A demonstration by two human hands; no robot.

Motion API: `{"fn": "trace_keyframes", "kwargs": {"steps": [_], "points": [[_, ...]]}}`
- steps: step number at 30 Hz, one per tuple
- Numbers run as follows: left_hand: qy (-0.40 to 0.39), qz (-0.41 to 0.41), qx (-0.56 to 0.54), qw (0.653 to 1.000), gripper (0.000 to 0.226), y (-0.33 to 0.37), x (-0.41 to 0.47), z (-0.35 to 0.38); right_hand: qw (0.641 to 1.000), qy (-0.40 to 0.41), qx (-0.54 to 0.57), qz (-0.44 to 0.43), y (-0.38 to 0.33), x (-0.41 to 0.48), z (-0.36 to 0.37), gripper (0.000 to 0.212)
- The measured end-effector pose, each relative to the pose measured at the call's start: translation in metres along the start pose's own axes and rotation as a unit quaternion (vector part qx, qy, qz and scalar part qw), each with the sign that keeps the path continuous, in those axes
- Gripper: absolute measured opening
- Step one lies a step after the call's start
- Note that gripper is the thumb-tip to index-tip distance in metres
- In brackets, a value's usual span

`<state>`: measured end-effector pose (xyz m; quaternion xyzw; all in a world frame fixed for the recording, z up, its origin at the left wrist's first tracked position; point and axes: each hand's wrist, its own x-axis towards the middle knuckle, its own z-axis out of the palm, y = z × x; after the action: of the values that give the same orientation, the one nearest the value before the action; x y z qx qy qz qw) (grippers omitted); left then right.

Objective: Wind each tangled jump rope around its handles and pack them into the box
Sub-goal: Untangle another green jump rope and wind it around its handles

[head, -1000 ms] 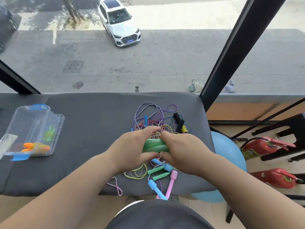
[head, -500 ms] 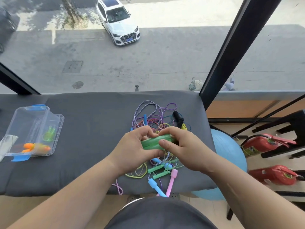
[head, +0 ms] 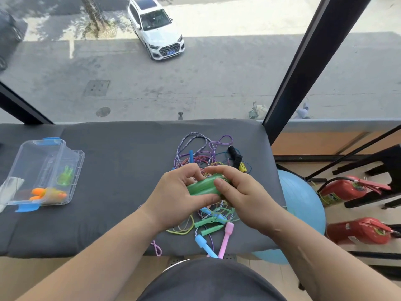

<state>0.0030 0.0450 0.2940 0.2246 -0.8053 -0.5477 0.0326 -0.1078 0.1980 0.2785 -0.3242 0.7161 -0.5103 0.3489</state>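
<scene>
**Two green handles held as one core for winding**

We have both hands together over the right half of the grey padded bench (head: 108,148), a little in from its near edge. Our left hand (head: 178,194) grips one end of the pair of green handles (head: 200,189), fingers curled over the top and thumb beneath. Our right hand (head: 243,196) clamps the other end, thumb pressed on the near face. We judge the handles are held side by side to make a single core, and lifted off the bench so cord can pass around them. Our fingers hide whether any cord is wound on yet.

The tangled pile (head: 201,157) lies under and beyond our hands and runs towards the far edge. A blue handle (head: 204,243) and a pink handle (head: 226,237) reach the near edge. Pale green cord (head: 221,211) loops just below our hands and is probably the slack of this rope.

The clear box (head: 32,153) sits at the bench's left end, well apart from the pile. An orange-handled rope (head: 47,193) and a green one (head: 65,175) show through its wall.
</scene>
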Motion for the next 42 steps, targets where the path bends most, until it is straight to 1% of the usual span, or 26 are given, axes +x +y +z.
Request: {"fn": "trace_keyframes", "kwargs": {"steps": [3,5,8,10,12,15,17,20,23,26,28,29,30,33,34,37,39,42], "points": [[0.01,0.004,-0.003,1.0,0.035,0.0,-0.003,-0.001,1.0,0.028,-0.008,-0.002,0.003,0.002,0.001,0.024],[0.025,0.009,-0.016,1.0,0.036,0.002,-0.006,-0.001,0.999,0.04,-0.009,0.0,0.005,0.002,-0.001,0.024],[0.032,0.007,-0.039,0.999,0.039,0.004,-0.007,0.001,0.999,0.042,-0.011,0.001,0.003,0.003,-0.003,0.024],[0.034,0.003,-0.047,0.998,0.039,0.002,-0.006,0.002,0.999,0.04,-0.032,0.006,0.001,0.003,-0.005,0.024],[0.033,0.002,-0.036,0.999,0.036,0.0,-0.004,0.002,0.994,0.043,-0.102,0.01,-0.001,0.004,-0.009,0.024],[0.032,-0.01,-0.002,0.999,0.034,-0.007,-0.002,0.004,0.969,0.058,-0.24,-0.013,-0.004,0.003,-0.016,0.019],[0.035,-0.016,0.001,0.999,0.033,-0.01,-0.002,0.004,0.958,0.058,-0.279,-0.024,-0.007,0.002,-0.018,0.018],[0.036,-0.031,-0.048,0.998,0.033,-0.01,-0.002,0.005,0.95,0.061,-0.302,-0.043,-0.009,-0.001,-0.019,0.02],[0.043,-0.05,-0.125,0.99,0.031,-0.005,-0.003,0.007,0.957,0.063,-0.277,-0.051,-0.011,-0.004,-0.02,0.02],[0.042,-0.06,-0.21,0.975,0.031,0.001,-0.003,0.008,0.963,0.062,-0.256,-0.059,-0.01,-0.006,-0.021,0.024],[0.036,-0.072,-0.26,0.962,0.035,0.004,-0.003,0.007,0.963,0.06,-0.253,-0.074,-0.009,-0.007,-0.023,0.02],[0.034,-0.075,-0.287,0.955,0.038,0.004,-0.002,0.006,0.959,0.06,-0.262,-0.087,-0.008,-0.008,-0.025,0.017],[0.031,-0.077,-0.315,0.945,0.041,0.002,-0.001,0.005,0.952,0.063,-0.282,-0.1,-0.006,-0.008,-0.028,0.018],[0.004,-0.083,-0.375,0.923,0.041,0.0,0.001,0.001,0.925,0.054,-0.357,-0.121,-0.002,-0.007,-0.036,0.036],[-0.01,-0.085,-0.383,0.92,0.04,-0.001,0.0,0.001,0.92,0.038,-0.368,-0.128,0.0,-0.007,-0.037,0.036],[-0.069,-0.085,-0.404,0.908,0.041,0.001,-0.004,-0.001,0.91,-0.014,-0.386,-0.149,0.002,-0.005,-0.037,0.025],[-0.109,-0.087,-0.372,0.918,0.039,0.001,-0.007,-0.003,0.909,-0.05,-0.391,-0.135,0.004,-0.001,-0.039,0.022],[-0.163,-0.086,-0.237,0.954,0.035,0.004,-0.009,-0.011,0.897,-0.114,-0.416,-0.099,0.0,0.008,-0.047,0.021]]}}
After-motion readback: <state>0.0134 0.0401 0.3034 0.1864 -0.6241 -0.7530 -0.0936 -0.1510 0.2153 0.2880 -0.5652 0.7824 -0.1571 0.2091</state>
